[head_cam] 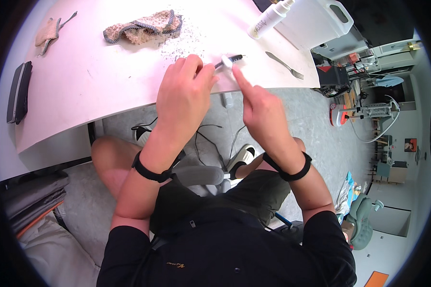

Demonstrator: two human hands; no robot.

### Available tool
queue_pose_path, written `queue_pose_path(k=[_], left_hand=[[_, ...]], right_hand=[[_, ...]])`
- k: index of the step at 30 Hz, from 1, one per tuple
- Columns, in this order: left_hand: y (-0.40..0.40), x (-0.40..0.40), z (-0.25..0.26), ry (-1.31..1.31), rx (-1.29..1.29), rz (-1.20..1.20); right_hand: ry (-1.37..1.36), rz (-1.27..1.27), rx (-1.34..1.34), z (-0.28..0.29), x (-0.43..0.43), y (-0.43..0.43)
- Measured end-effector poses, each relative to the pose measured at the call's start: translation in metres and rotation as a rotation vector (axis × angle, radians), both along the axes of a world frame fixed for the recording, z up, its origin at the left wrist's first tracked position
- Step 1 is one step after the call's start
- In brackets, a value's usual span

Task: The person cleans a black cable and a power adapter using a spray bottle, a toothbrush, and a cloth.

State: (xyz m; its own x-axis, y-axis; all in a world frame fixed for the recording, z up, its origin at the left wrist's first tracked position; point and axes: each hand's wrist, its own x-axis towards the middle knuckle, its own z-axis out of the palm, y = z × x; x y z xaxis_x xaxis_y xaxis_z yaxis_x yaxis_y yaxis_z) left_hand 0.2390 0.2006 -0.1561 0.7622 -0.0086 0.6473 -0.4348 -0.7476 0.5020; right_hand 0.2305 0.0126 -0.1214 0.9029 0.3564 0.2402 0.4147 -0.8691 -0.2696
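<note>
My left hand [186, 84] grips one end of a slim dark rod-like object [219, 66] over the table's front edge. Its far end is a black, ridged or bristled part [236, 58]; blur hides its exact kind. Around or against the rod sits a small white piece [226, 62], also blurred. The outstretched index finger of my right hand [264, 106] meets this piece, while the other fingers are curled and the thumb is hidden. Small dark crumbs [172, 50] lie scattered on the white table [89, 77] beyond my hands. A metal fork [285, 65] rests to the right.
A crumpled beige cloth [143, 28] lies farther back, with a smaller cloth [48, 33] at left. Near the left edge is a dark case-like object [19, 92]. A white spray bottle [271, 18] stands before a plastic jug [314, 23]. Cables [210, 141] run across the floor.
</note>
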Motion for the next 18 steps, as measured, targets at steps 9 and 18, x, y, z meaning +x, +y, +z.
queue_pose_path(k=[9, 18], left_hand=[[-0.006, -0.016, -0.011, -0.121, 0.059, -0.037], [-0.007, -0.015, -0.010, -0.098, 0.030, -0.049]], right_hand=[[0.048, 0.072, 0.071, 0.004, -0.004, -0.008], [0.070, 0.017, 0.062, 0.007, -0.009, -0.016]])
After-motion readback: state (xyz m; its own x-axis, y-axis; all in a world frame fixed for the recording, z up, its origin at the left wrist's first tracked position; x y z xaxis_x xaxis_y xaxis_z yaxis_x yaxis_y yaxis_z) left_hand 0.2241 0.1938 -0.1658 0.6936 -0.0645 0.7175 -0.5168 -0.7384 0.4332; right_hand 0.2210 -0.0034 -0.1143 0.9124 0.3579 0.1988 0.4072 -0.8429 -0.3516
